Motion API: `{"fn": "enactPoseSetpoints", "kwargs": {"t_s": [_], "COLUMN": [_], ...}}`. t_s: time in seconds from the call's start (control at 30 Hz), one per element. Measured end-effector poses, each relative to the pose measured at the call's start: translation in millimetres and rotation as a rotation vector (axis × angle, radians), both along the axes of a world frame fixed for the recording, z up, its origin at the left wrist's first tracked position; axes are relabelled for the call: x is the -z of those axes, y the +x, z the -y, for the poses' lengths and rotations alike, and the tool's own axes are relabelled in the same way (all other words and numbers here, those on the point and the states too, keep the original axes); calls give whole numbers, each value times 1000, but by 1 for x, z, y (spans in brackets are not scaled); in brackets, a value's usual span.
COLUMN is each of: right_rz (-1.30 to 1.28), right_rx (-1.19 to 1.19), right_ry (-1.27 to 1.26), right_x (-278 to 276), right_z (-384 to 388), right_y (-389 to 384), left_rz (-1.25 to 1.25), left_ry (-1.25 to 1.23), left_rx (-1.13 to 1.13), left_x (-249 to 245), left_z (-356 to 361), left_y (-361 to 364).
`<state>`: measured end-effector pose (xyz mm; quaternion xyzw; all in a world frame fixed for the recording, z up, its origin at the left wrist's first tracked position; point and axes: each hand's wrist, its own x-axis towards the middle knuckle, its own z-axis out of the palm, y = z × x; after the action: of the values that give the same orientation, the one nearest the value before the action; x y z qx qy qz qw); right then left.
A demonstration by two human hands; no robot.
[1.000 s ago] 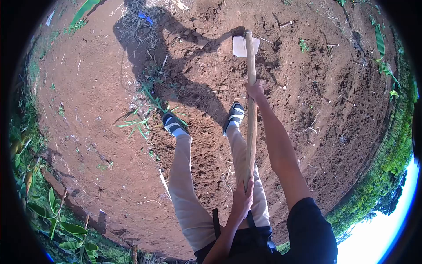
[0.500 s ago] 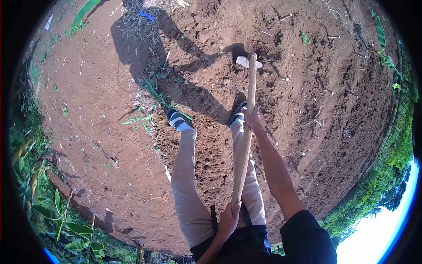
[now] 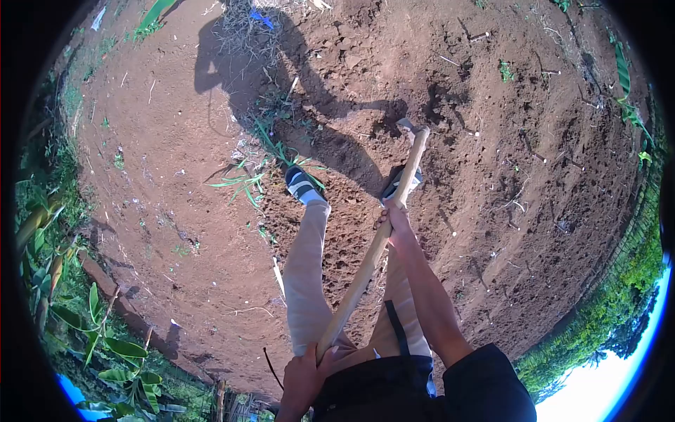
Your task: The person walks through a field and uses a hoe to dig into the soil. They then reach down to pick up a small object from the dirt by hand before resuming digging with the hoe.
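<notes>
A hoe [image 3: 362, 273] with a long wooden handle slants across the view in front of my legs. My right hand [image 3: 398, 221] is wrapped round the handle partway up, close above my shoe [image 3: 401, 184] in this view. Near my waist, my left hand [image 3: 304, 376] is closed round the handle's butt end. The metal hoe head [image 3: 406, 128] is at the far end, low over the loose brown soil just beyond that shoe. Part of the blade is hidden behind the handle.
Dug, clumpy soil [image 3: 541, 190] with short stalks spreads to the right. Green grass tufts [image 3: 242, 181] grow beside my other shoe [image 3: 302, 184]. Dry straw with a blue scrap [image 3: 261, 19] lies at the top. Leafy plants [image 3: 126, 366] border the lower left.
The hoe head has come back toward my feet, and its blade has turned. Both hands have moved down; my left hand has swung left with the butt end, so the handle slants more.
</notes>
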<state>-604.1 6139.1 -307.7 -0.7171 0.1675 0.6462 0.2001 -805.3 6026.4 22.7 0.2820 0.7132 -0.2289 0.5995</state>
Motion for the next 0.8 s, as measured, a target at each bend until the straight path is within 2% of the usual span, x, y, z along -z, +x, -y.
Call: {"fn": "enactPoseSetpoints", "kwargs": {"t_s": [0.1,0.13,0.23,0.3,0.37,0.4,0.47,0.5,0.57,0.6,0.63,0.67,0.73,0.8], "right_rz": [-77,-153,-143,-60,-42,40,190,251,390,372,458,392,305,220], "right_rx": [127,139,125,147,115,81,1,-42,-199,-258,-295,-289,-292,-312], "right_ry": [0,-39,21,40,110,141,196,212,424,518,502,580,683,746], "right_x": [-38,-34,-65,-75,-80,-89,-76,-61,-37,-13,-9,10,36,37], "right_z": [32,53,62,59,34,8,-44,-70,-131,-160,-195,-226,-281,-323], "right_y": [-52,-70,-117,-122,-108,-99,-72,-57,-27,-3,7,28,57,66], "left_rz": [-81,-135,-246,-279,-217,-179,-97,-72,15,35,100,165,226,200], "left_ry": [-34,14,153,190,356,220,352,303,368,394,411,425,451,528], "left_rx": [229,263,403,366,265,175,130,109,34,25,-87,-201,-178,-182], "left_x": [-37,-42,-45,-40,-23,-11,39,63,118,141,157,168,185,218], "left_z": [21,40,99,105,107,82,70,49,16,-1,-25,-51,-102,-123], "left_y": [-36,-56,-113,-122,-119,-109,-92,-77,-42,-22,0,23,61,98]}}
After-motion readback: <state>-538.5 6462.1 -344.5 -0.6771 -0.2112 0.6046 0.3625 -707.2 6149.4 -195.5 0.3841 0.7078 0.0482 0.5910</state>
